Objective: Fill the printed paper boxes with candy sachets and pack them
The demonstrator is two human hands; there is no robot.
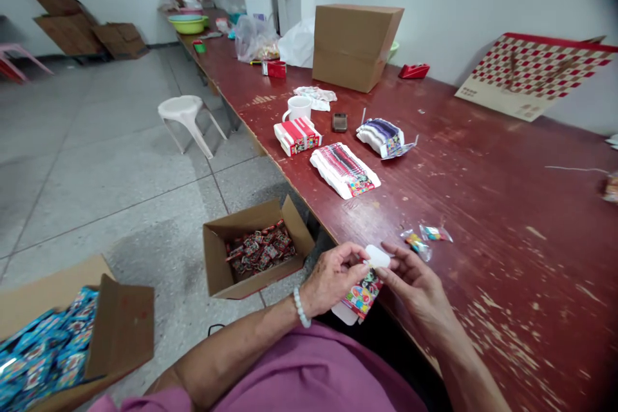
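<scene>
Printed carton point(362, 295) is held between left hand point(331, 280) and right hand point(419, 281).

The left hand point(333, 278) and right hand point(419, 280) grip a small box point(362, 296). From it: packets point(418, 246) toward two o'clock, flattened boxes point(345, 170) at twelve, open carton point(219, 264) at ten.

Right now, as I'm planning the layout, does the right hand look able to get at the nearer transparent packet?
Probably yes: the nearer packet lies on the table just beyond the right hand, with nothing standing between. That hand is busy at the small carton and would likely have to leave it.
</scene>
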